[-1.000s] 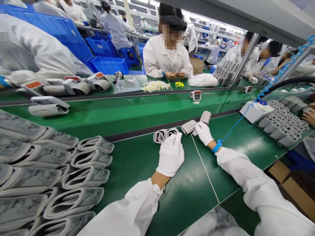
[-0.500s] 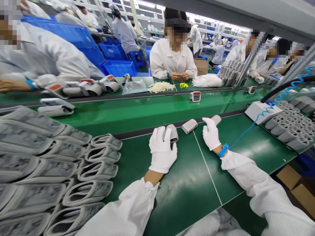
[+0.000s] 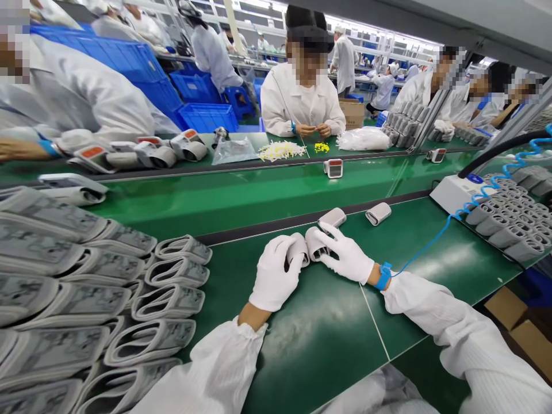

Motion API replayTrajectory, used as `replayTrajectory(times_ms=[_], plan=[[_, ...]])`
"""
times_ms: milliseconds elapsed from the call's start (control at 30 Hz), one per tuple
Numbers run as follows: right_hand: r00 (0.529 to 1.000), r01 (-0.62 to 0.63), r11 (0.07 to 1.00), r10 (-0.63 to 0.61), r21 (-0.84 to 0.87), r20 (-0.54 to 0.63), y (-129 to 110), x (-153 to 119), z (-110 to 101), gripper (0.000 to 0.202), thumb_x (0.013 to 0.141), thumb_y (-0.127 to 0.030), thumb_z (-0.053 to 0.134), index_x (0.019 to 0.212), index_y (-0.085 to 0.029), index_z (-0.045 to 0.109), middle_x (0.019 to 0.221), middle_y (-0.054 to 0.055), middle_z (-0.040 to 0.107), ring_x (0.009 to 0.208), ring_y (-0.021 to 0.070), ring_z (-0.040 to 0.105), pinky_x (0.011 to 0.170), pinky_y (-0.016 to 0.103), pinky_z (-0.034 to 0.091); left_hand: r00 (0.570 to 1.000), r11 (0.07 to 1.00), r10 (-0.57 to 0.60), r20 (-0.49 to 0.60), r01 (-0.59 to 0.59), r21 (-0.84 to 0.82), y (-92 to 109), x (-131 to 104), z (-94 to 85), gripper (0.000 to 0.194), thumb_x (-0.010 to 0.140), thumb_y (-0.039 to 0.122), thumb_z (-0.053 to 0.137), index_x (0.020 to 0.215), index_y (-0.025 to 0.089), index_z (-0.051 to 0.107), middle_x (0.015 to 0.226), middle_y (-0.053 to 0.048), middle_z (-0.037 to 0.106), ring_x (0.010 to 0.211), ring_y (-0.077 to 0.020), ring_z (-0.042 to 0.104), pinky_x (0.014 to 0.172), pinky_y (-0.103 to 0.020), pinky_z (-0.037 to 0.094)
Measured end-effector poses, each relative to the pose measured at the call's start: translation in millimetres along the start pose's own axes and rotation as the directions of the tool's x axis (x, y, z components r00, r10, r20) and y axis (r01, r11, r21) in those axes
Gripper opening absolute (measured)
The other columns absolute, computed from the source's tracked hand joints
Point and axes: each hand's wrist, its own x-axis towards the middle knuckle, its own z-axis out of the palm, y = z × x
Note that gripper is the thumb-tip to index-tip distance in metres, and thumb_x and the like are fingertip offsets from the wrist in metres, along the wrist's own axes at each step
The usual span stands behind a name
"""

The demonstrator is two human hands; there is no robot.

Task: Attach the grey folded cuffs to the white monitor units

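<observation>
My left hand (image 3: 272,276), in a white glove, has its fingers and thumb around a rolled grey cuff (image 3: 298,250) on the green bench. Close against it is a second rolled cuff (image 3: 314,244), which my gloved right hand (image 3: 347,259) grips from the right, fingers on top and thumb low. The two cuffs sit side by side, partly covered by my fingers. Just behind them lies another rolled cuff (image 3: 332,217), and one more cuff (image 3: 378,214) lies farther right near the bench's back edge.
Stacked grey cuffs (image 3: 172,282) fill the left side. A white box (image 3: 457,198) and rows of upright cuffs (image 3: 517,224) stand at the right. A blue coiled cord (image 3: 431,244) runs to my right wristband. Beyond the green conveyor (image 3: 215,198), a co-worker (image 3: 302,98) sits behind small white and yellow pieces.
My right hand has moved left from beside the far-right cuff and taken hold of a cuff next to my left hand. My left hand has closed round its cuff. Devices on the conveyor have shifted left.
</observation>
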Motion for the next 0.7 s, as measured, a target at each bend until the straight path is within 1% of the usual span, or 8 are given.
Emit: replayTrajectory(times_ms=[67,167,233,300,367,467,533,700], plan=[[1.0,0.024,0.994,-0.023,0.107,-0.01,-4,0,-4,0.046,0.1,-0.025,0.056,0.146,-0.025,0.054,0.153,0.009,0.053,0.136,0.0242,0.058,0.111,0.038,0.051,0.999,0.996,0.035,-0.007,-0.036,-0.076,0,-3,-4.7,0.022,0.094,0.023,0.06,0.115,0.018,0.063,0.117,-0.013,0.069,0.108,-0.0274,0.068,0.094,-0.041,0.057],[0.992,-0.05,0.976,0.073,0.213,-0.101,-10,0,-7,0.027,0.102,-0.03,0.056,0.125,-0.022,0.067,0.124,0.007,0.071,0.115,0.0204,0.068,0.104,0.034,0.053,0.997,0.992,0.074,-0.023,-0.076,-0.099,6,-7,-13.1,0.019,0.095,0.022,0.059,0.113,0.02,0.063,0.111,-0.011,0.07,0.102,-0.0259,0.068,0.091,-0.04,0.057],[0.977,-0.125,0.967,0.158,0.223,-0.14,-11,-1,-6,0.022,0.101,-0.032,0.057,0.115,-0.021,0.07,0.112,0.007,0.074,0.104,0.0202,0.07,0.097,0.033,0.055,0.99,0.99,0.136,-0.03,-0.137,-0.033,12,-8,-17.6,0.032,0.092,0.029,0.062,0.122,0.019,0.061,0.116,-0.015,0.069,0.108,-0.0313,0.066,0.095,-0.048,0.055],[0.967,-0.166,0.961,0.203,0.223,-0.157,-10,-2,-3,0.021,0.1,-0.033,0.057,0.109,-0.02,0.072,0.108,0.007,0.075,0.099,0.021,0.071,0.094,0.034,0.055,0.974,0.974,0.226,-0.004,-0.226,0.018,19,-8,-20.4,0.055,0.087,0.037,0.069,0.137,0.018,0.053,0.127,-0.02,0.065,0.118,-0.0373,0.063,0.1,-0.055,0.052],[0.954,-0.206,0.946,0.251,0.251,-0.166,-8,-3,0,0.023,0.099,-0.03,0.054,0.103,-0.019,0.074,0.103,0.007,0.077,0.094,0.0209,0.072,0.09,0.033,0.055,0.948,0.948,0.315,0.041,-0.317,0.027,25,-7,-21.4,0.069,0.084,0.037,0.073,0.145,0.022,0.046,0.134,-0.021,0.062,0.123,-0.0384,0.061,0.102,-0.055,0.051],[0.941,-0.263,0.919,0.311,0.293,-0.13,-5,-5,4,0.029,0.099,-0.027,0.048,0.094,-0.019,0.075,0.095,0.005,0.078,0.086,0.0199,0.072,0.082,0.031,0.056,0.922,0.924,0.379,0.084,-0.382,0.022,28,-6,-20.0,0.071,0.083,0.021,0.069,0.149,0.027,0.041,0.127,-0.017,0.065,0.114,-0.0333,0.066,0.092,-0.049,0.055],[0.94,-0.282,0.917,0.324,0.283,-0.112,-4,-6,5,0.029,0.098,-0.028,0.048,0.093,-0.019,0.075,0.094,0.005,0.078,0.085,0.0201,0.072,0.08,0.031,0.056,0.919,0.922,0.384,0.083,-0.387,0.014,28,-6,-18.0,0.076,0.08,0.012,0.064,0.151,0.026,0.039,0.119,-0.015,0.067,0.105,-0.0312,0.068,0.087,-0.047,0.056],[0.939,-0.29,0.928,0.323,0.235,-0.116,-7,-9,6,0.03,0.098,-0.026,0.047,0.093,-0.02,0.076,0.094,0.004,0.078,0.085,0.0205,0.072,0.08,0.03,0.055,0.935,0.935,0.354,0.011,-0.354,0.022,24,-11,-14.9,0.075,0.079,0.017,0.07,0.149,0.019,0.041,0.121,-0.018,0.067,0.112,-0.0356,0.066,0.099,-0.055,0.053]])
